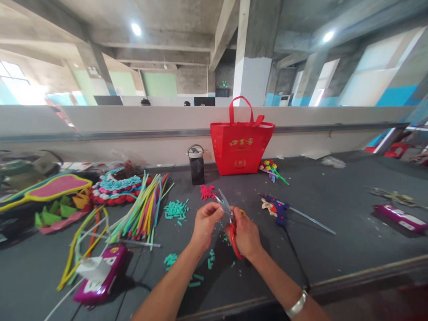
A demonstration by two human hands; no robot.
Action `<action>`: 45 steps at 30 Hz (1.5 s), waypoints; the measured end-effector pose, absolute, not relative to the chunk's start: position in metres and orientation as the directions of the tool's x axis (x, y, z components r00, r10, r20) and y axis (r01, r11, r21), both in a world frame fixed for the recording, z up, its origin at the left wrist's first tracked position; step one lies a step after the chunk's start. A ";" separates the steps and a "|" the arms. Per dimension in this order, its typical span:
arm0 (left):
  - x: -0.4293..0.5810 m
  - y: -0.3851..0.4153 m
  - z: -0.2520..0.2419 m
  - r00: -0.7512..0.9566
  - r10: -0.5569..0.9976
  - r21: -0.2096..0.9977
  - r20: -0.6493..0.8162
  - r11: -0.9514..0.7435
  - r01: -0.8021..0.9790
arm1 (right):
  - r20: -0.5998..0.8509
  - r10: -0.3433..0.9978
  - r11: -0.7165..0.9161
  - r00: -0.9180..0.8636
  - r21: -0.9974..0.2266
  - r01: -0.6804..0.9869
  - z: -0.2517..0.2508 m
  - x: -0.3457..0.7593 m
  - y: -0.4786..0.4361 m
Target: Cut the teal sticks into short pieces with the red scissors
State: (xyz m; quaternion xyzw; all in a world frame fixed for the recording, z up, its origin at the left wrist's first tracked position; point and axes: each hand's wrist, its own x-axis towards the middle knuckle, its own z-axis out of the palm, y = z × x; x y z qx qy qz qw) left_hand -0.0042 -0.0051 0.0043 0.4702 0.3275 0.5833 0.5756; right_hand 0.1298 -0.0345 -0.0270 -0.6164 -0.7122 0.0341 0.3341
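Note:
My right hand [245, 234] is closed around the red-orange handles of a pair of scissors [233, 236], whose blades point up and away from me, slightly apart. Beside the blades, my left hand [204, 223] pinches a small teal piece; fingers and blades hide most of it. Just left of my hands lies a pile of short teal fuzzy pieces [176, 209], with a small heap of pink-red pieces [207, 192] behind. More teal pieces [196, 280] and tiny scraps are scattered under and near my forearms.
Pipe cleaners [143, 214] in many colours lie left, by a purple power strip [102, 274] with a white plug. A black bottle [197, 167] and red bag [242, 149] stand at the back. A blue glue gun [280, 211] with its cord is right; another purple strip [399, 217] lies far right.

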 end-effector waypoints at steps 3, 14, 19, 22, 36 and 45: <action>-0.004 -0.006 0.006 0.107 0.976 0.924 0.191 -0.142 -0.355 | 0.438 0.899 0.234 -0.009 -0.463 0.855 -0.028 0.131 -0.034; -0.008 -0.008 0.008 0.247 0.941 0.914 0.229 -0.121 -0.387 | 0.464 0.885 0.306 -0.050 -0.495 0.813 -0.027 0.129 -0.036; -0.010 -0.007 0.009 0.295 0.927 0.909 0.234 -0.100 -0.405 | 0.476 0.877 0.330 -0.065 -0.498 0.802 -0.026 0.128 -0.038; -0.012 -0.006 0.010 0.311 0.922 0.910 0.230 -0.091 -0.404 | 0.486 0.871 0.344 -0.073 -0.497 0.797 -0.028 0.128 -0.038; -0.013 -0.008 0.011 0.335 0.918 0.917 0.210 -0.065 -0.395 | 0.495 0.868 0.316 -0.027 -0.511 0.799 -0.035 0.127 -0.038; -0.010 -0.011 0.014 0.273 0.931 0.917 0.240 -0.125 -0.379 | 0.502 0.865 0.344 -0.014 -0.572 0.745 -0.041 0.126 -0.037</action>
